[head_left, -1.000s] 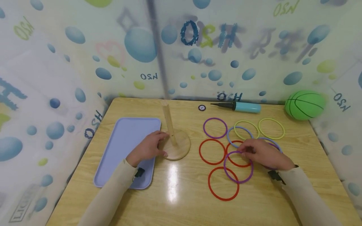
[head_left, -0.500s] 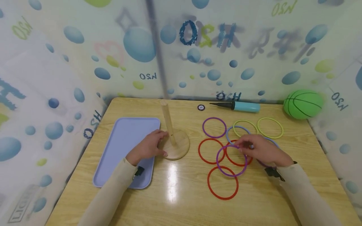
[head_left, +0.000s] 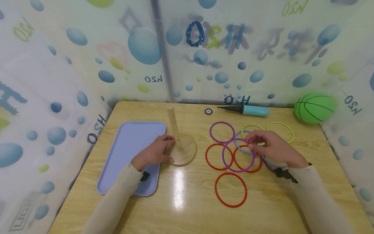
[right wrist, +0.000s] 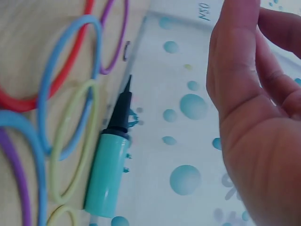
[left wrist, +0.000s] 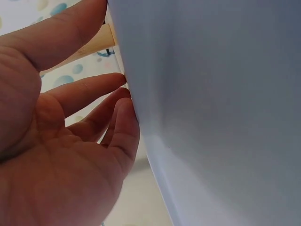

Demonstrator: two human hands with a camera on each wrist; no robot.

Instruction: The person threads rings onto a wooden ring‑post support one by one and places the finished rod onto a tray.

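Observation:
My right hand [head_left: 271, 148] pinches the edge of a purple ring [head_left: 223, 156] with thumb and fingertips, above other rings. In the right wrist view its fingertips leave the frame at the top and the held ring is out of sight. A wooden stand [head_left: 187, 152] has a round base and an upright post [head_left: 173, 123]. My left hand [head_left: 155, 151] rests at the left side of the base, thumb and fingers spread and loosely bent. The left wrist view shows the fingers [left wrist: 124, 127] beside the blue tray's edge [left wrist: 150, 94].
The blue tray lies left of the stand. Around the right hand are red rings [head_left: 206, 156] [head_left: 216, 190], a blue ring [head_left: 235, 138], a yellow ring [head_left: 293, 133] and another purple ring [head_left: 210, 131]. Farther back are a hand pump [head_left: 255, 110], a small disc [head_left: 208, 111] and a green ball [head_left: 315, 108].
My right hand has lifted the purple ring and carried it away from me, off the nearest red ring. My left hand has stayed at the base.

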